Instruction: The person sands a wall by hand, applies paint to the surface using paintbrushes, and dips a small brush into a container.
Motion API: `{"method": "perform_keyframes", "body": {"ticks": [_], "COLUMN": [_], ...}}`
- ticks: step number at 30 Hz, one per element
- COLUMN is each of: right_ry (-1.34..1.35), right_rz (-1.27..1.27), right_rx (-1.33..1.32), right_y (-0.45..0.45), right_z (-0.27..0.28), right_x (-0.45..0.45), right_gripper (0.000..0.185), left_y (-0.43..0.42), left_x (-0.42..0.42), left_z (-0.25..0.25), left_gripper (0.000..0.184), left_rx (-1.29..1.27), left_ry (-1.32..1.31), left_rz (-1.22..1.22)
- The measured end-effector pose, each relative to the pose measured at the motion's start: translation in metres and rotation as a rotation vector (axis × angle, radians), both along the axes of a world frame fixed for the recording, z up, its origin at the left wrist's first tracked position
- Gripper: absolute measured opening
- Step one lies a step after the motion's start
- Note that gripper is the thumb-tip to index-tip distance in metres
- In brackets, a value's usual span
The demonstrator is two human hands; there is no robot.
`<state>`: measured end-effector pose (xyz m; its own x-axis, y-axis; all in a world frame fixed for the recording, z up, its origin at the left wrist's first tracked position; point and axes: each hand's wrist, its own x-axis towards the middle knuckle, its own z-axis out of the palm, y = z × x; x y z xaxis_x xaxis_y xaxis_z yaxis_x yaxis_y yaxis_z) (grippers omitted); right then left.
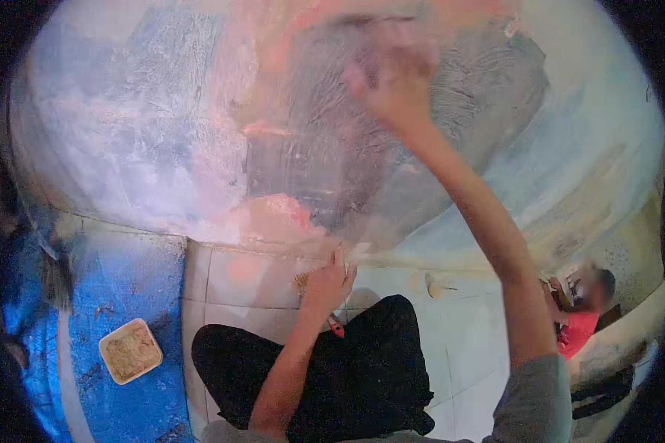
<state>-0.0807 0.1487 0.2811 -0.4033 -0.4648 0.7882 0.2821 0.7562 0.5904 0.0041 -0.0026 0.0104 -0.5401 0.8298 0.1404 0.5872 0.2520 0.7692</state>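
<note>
A large curved surface (148, 133), painted in pale blue, white, pink and grey, fills the upper view. My right hand (395, 74) is over its textured dark grey patch (488, 88). That hand is smeared by motion; a dark blurred streak shows above it, and whether it holds anything is unclear. My left hand (331, 284) is low at the surface's bottom edge, one finger pointing up to it and fingers apart. Beside and partly beneath this hand are tan bristles (301, 280) and a red handle end (337, 327), seemingly of one brush, its middle hidden.
A square white tub (131, 351) with beige residue stands on a blue sheet (125, 273) at left. White floor tiles (465, 340) lie around my crossed legs. A small pale object (437, 286) is near the surface's edge. At right sits a person in red (578, 328).
</note>
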Motion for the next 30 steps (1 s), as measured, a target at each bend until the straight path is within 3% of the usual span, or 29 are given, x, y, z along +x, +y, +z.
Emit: {"method": "perform_keyframes", "body": {"ticks": [1, 3, 4, 6, 10, 12, 13, 15, 19, 21, 22, 24, 25, 27, 28, 30], "right_ry": [0.002, -0.469, -0.473, 0.181, 0.169, -0.363, -0.372, 0.052, 0.228, -0.459, -0.463, -0.329, -0.337, 0.147, 0.152, -0.345], "right_rz": [0.005, 0.162, 0.159, -0.071, 0.056, 0.212, 0.210, -0.087, -0.057, 0.280, 0.277, -0.158, -0.158, 0.006, 0.009, 0.034], "right_rx": [-0.002, 0.207, 0.205, -0.136, -0.038, 0.139, 0.138, -0.073, -0.020, 0.378, 0.375, -0.088, -0.086, -0.159, -0.160, 0.239], "right_y": [-0.004, -0.008, -0.002, 0.009, -0.007, -0.019, -0.014, -0.003, -0.008, -0.015, -0.012, -0.001, 0.004, 0.015, 0.013, -0.001], "right_z": [-0.008, -0.022, -0.013, 0.014, -0.017, -0.034, -0.025, 0.010, 0.011, -0.015, -0.008, 0.014, 0.014, 0.007, -0.010, -0.049], "right_x": [-0.002, -0.002, -0.004, -0.012, -0.029, -0.024, -0.023, -0.025, -0.027, -0.025, -0.022, -0.013, -0.012, -0.012, -0.006, 0.017], "right_gripper": [0.066, 0.067, 0.067, 0.067, 0.071, 0.067, 0.067, 0.062, 0.062, 0.066, 0.066, 0.065, 0.065, 0.062, 0.062, 0.059], "left_y": [0.003, 0.007, 0.006, 0.005, 0.008, 0.011, 0.011, 0.008, 0.006, 0.011, 0.015, 0.013, 0.010, 0.006, 0.005, 0.005], "left_x": [0.000, 0.001, 0.003, 0.005, 0.002, 0.004, 0.004, 0.003, 0.002, 0.003, 0.004, 0.007, 0.005, 0.002, 0.002, 0.003], "left_z": [-0.006, -0.010, -0.009, -0.009, -0.018, -0.021, -0.022, -0.020, -0.013, -0.016, -0.021, -0.025, -0.023, -0.019, -0.016, -0.017], "left_gripper": [0.055, 0.055, 0.055, 0.055, 0.054, 0.054, 0.054, 0.054, 0.055, 0.055, 0.055, 0.055, 0.055, 0.055, 0.055, 0.055], "left_rx": [0.013, 0.029, 0.036, 0.040, 0.090, 0.114, 0.125, 0.132, 0.049, 0.029, 0.045, 0.058, 0.068, 0.079, 0.089, 0.104], "left_ry": [0.023, 0.047, 0.061, 0.065, 0.077, 0.118, 0.093, 0.063, 0.060, 0.056, 0.081, 0.092, 0.066, 0.053, 0.072, 0.081], "left_rz": [-0.002, -0.006, 0.004, 0.016, 0.035, 0.057, 0.039, 0.024, 0.012, 0.000, 0.023, 0.042, 0.029, 0.021, 0.020, 0.015]}}
